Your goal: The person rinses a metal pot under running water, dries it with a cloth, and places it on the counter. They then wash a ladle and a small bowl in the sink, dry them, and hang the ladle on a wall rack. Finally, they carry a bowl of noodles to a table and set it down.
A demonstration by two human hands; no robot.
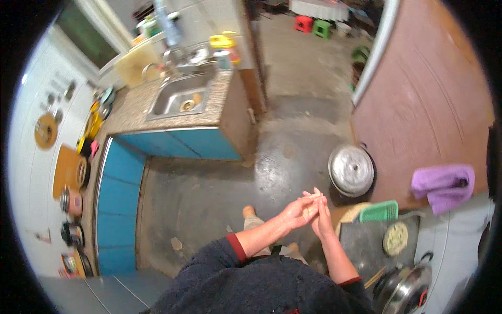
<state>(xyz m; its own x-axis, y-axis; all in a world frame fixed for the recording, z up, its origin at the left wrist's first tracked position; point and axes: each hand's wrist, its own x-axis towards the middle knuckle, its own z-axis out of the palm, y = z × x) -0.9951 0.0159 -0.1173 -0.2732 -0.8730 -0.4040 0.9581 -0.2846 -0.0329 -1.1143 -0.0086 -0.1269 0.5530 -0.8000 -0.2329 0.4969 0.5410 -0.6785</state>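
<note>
In front of my body, over the floor, my left hand point(301, 212) and my right hand point(322, 220) meet with their palms and fingers touching. Both hands have extended fingers, and nothing shows in either one. Close by on the right, a dark counter slab point(357, 239) holds a pale round flatbread with green bits point(395, 238). A green plastic basket point(378, 211) sits at the slab's far edge. Wooden chopsticks point(374, 276) lie near a shiny metal pan with a lid point(408, 286) at the lower right.
Ahead on the right stands a large pot with an aluminium lid point(351, 170). A purple towel point(443, 186) hangs by the brown door point(415, 98). Ahead left is a steel sink point(180, 96) above blue cabinets point(184, 143). A doorway leads to stools, one a red stool point(303, 24).
</note>
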